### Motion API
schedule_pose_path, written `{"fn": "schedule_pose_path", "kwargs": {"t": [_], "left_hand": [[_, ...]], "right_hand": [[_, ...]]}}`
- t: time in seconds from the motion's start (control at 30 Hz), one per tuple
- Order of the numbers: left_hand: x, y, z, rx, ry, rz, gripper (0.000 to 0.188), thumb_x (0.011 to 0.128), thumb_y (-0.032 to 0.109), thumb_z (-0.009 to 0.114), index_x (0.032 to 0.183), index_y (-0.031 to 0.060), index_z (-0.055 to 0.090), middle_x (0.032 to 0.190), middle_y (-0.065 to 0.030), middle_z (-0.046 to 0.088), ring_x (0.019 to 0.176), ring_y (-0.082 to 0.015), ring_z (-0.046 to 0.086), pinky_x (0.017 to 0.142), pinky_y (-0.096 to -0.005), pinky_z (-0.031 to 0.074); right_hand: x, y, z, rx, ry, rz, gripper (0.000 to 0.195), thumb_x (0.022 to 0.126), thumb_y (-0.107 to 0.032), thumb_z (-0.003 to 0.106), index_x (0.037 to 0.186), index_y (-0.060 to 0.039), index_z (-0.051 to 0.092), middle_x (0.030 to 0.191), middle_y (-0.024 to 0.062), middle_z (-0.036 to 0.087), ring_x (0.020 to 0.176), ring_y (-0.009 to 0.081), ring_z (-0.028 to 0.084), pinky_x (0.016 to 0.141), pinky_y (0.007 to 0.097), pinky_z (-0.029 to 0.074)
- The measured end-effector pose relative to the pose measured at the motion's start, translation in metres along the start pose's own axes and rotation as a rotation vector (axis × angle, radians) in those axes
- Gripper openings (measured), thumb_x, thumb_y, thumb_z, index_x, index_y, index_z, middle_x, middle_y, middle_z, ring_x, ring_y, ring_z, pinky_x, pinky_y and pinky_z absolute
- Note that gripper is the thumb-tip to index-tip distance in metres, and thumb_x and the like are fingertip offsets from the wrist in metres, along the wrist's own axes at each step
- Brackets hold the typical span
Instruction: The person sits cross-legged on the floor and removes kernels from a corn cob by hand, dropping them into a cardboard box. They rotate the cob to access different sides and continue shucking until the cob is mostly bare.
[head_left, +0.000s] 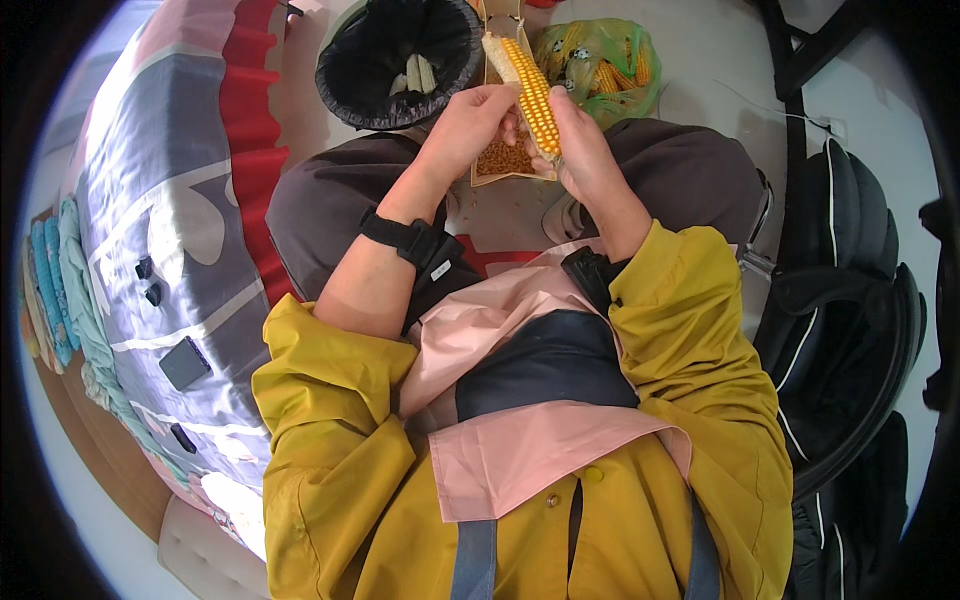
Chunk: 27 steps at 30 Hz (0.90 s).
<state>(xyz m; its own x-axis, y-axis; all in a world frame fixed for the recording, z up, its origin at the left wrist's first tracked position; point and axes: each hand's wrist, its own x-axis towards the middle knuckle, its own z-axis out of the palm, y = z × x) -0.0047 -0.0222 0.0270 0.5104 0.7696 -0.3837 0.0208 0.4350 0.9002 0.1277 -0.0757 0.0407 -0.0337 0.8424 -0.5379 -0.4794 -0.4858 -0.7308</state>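
Observation:
Over an open cream-rimmed container (514, 178) of loose corn kernels (504, 159), my right hand (581, 135) grips an ear of yellow corn (534, 97), its thumb along the ear's side. The ear is tilted, and most of its visible rows are full of kernels. A pale, bare corncob (501, 58) leans against the ear's left side. My left hand (484, 112) is closed at the lower end of that cob, fingers curled close to the ear. Part of the container is hidden behind both hands and the corn.
A bin lined with a black bag (352, 82) holds several bare cobs (420, 73). Right of the container sits a green plastic bag (551, 52) with ears of corn (615, 76). A bed (202, 187) flanks my left, a black chair (825, 300) my right. Kernels dot the floor.

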Motion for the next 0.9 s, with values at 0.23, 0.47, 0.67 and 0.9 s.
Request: {"fn": "schedule_pose_path", "kwargs": {"t": [0.23, 0.47, 0.67, 0.9], "left_hand": [[0.001, -0.006, -0.002, 0.033, -0.008, 0.040, 0.031, 0.087, 0.024, 0.045, 0.069, 0.0002, 0.052, 0.060, -0.0008, 0.050, 0.054, -0.0080, 0.046, 0.056, -0.0221, 0.039], [0.001, -0.001, 0.001, -0.031, -0.029, -0.009, 0.031, 0.088, 0.024, 0.044, 0.070, -0.0008, 0.053, 0.060, -0.0009, 0.051, 0.055, -0.0085, 0.047, 0.056, -0.0219, 0.039], [-0.001, -0.001, 0.001, 0.102, -0.031, 0.067, 0.031, 0.088, 0.024, 0.046, 0.072, -0.0011, 0.053, 0.060, -0.0007, 0.051, 0.055, -0.0084, 0.047, 0.056, -0.0215, 0.038], [-0.004, 0.003, 0.004, 0.084, -0.051, 0.038, 0.029, 0.088, 0.021, 0.043, 0.074, -0.0020, 0.054, 0.061, -0.0014, 0.051, 0.056, -0.0086, 0.047, 0.056, -0.0217, 0.038]], "right_hand": [[0.004, 0.005, -0.003, -0.027, -0.004, -0.005, 0.038, 0.092, -0.038, 0.030, 0.091, -0.0052, 0.049, 0.069, 0.0016, 0.051, 0.050, 0.0084, 0.045, 0.040, 0.0214, 0.035], [0.003, 0.004, -0.002, -0.026, 0.073, -0.012, 0.040, 0.093, -0.039, 0.032, 0.090, -0.0037, 0.050, 0.072, 0.0046, 0.054, 0.054, 0.0097, 0.049, 0.042, 0.0216, 0.037], [0.002, 0.002, -0.001, -0.048, 0.073, -0.023, 0.039, 0.093, -0.040, 0.032, 0.093, -0.0039, 0.048, 0.073, 0.0038, 0.052, 0.054, 0.0099, 0.049, 0.043, 0.0220, 0.037], [0.003, 0.004, -0.004, -0.031, 0.032, -0.037, 0.039, 0.093, -0.040, 0.031, 0.094, -0.0043, 0.048, 0.074, 0.0038, 0.053, 0.056, 0.0093, 0.050, 0.045, 0.0212, 0.039]]}}
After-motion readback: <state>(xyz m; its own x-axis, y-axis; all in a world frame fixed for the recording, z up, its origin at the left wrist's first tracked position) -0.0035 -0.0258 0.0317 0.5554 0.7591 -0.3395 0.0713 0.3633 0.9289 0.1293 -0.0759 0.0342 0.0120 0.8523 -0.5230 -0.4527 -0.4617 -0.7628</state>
